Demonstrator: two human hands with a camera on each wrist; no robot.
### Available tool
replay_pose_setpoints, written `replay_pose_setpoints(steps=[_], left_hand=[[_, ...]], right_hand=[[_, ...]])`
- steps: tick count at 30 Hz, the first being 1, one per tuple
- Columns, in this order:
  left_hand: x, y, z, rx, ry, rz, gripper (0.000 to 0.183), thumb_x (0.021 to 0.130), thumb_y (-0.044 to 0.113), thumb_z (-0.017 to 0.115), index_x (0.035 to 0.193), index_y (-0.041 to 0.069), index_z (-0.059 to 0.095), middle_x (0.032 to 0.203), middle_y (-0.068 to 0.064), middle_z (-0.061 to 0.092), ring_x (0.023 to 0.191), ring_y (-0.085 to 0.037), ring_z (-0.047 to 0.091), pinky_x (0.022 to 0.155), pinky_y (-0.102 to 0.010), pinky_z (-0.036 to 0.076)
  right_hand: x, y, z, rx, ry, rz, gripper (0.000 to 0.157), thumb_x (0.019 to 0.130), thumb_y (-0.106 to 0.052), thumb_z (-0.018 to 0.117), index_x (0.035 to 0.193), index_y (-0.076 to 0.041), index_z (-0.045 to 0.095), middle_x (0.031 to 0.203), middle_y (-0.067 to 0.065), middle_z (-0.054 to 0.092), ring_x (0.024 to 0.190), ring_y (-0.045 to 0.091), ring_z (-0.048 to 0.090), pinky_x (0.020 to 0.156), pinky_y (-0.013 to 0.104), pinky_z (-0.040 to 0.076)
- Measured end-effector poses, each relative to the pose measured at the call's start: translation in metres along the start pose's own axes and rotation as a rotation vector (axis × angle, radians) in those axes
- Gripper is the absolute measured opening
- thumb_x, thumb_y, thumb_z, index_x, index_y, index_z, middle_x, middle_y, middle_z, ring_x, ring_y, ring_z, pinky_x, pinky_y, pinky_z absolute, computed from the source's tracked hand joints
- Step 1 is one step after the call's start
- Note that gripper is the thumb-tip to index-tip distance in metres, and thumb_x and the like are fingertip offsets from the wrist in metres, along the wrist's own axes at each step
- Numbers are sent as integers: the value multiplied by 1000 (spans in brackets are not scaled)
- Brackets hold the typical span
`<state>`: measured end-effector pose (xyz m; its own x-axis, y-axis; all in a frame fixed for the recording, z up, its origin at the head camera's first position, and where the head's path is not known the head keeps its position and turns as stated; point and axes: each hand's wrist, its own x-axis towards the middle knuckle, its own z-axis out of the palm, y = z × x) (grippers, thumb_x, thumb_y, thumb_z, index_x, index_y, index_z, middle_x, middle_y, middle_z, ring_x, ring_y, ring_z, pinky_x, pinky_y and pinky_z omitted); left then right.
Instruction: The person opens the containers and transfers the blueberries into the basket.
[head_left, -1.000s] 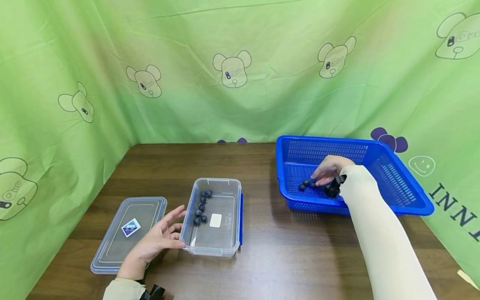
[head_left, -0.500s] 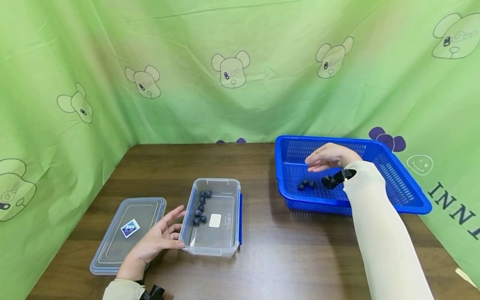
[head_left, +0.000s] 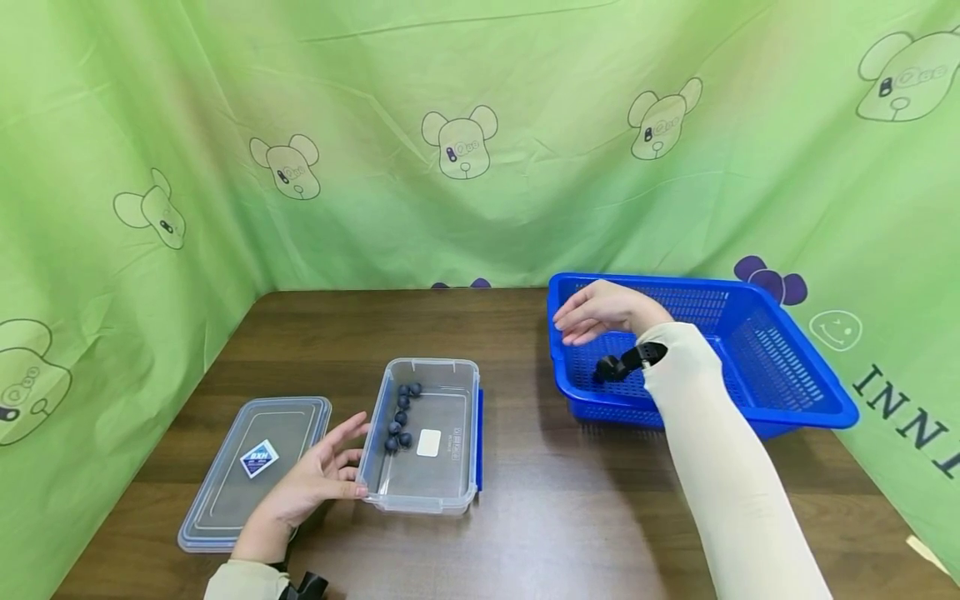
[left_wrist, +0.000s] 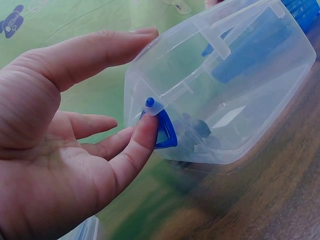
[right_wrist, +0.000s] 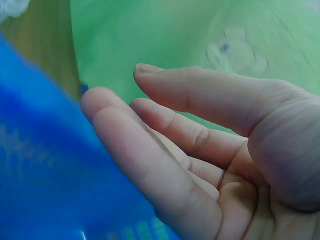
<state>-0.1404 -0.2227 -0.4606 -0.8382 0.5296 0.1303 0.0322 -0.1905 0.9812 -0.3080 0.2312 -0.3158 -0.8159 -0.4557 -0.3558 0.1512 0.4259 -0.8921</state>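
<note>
A clear plastic food container [head_left: 412,483] with blue clips stands at the middle left, several blueberries [head_left: 401,419] along its left side. My left hand [head_left: 311,475] holds its near left corner: the thumb meets the rim, and in the left wrist view a fingertip [left_wrist: 146,131] touches the blue clip [left_wrist: 167,132]. My right hand [head_left: 600,310] hovers over the left part of a blue basket [head_left: 787,350], fingers bent and thumb apart from them. In the right wrist view no berry shows among the fingers [right_wrist: 150,160], and I cannot tell whether they hide one.
The container's lid [head_left: 273,417], with a blue and white sticker [head_left: 258,458], lies left of the container, partly behind my left hand. A green curtain [head_left: 465,225] hangs round the wooden table [head_left: 540,533]. A black wrist camera [head_left: 618,365] covers part of the basket floor.
My right hand has risen from the berries in the basket and moved left toward the basket's left rim. The left hand and the container have stayed in place.
</note>
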Motion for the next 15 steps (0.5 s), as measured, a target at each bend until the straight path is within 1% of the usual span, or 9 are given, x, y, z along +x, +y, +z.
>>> replay_pose_setpoints(steps=[3,7,9,12,15], left_hand=[[0,0,0,-3,-1,-1,93,82,-8,74,157,2,20,150,-38,11,109,-23,59,82,-30,56],[0,0,0,-5,0,-1,93,82,-8,73,157,1,19,150,-39,10,108,-23,60,82,-30,56],[0,0,0,-5,-1,0,93,82,-8,73,157,0,19,150,-38,11,107,-23,60,82,-29,56],[0,-1,-1,-10,-3,2,93,82,-7,73,157,0,18,150,-34,16,107,-22,60,82,-29,56],[0,-1,-2,-17,-6,5,92,82,-7,73,157,0,19,149,-27,23,107,-22,60,83,-29,56]], right_hand=[[10,-8,19,-19,-19,-4,35,92,2,64,121,19,54,84,13,72,74,19,71,74,33,60],[24,-16,47,-28,-51,-5,35,90,3,65,119,20,55,81,13,72,71,19,71,72,33,60],[31,-19,60,-24,-67,-6,33,89,5,66,117,19,56,80,15,72,69,19,71,71,34,60],[41,-22,80,-15,-95,-7,28,89,6,66,114,18,60,80,17,71,66,18,70,68,33,60],[51,-24,98,-9,-128,-10,26,89,7,66,112,17,61,77,16,71,65,18,70,67,32,60]])
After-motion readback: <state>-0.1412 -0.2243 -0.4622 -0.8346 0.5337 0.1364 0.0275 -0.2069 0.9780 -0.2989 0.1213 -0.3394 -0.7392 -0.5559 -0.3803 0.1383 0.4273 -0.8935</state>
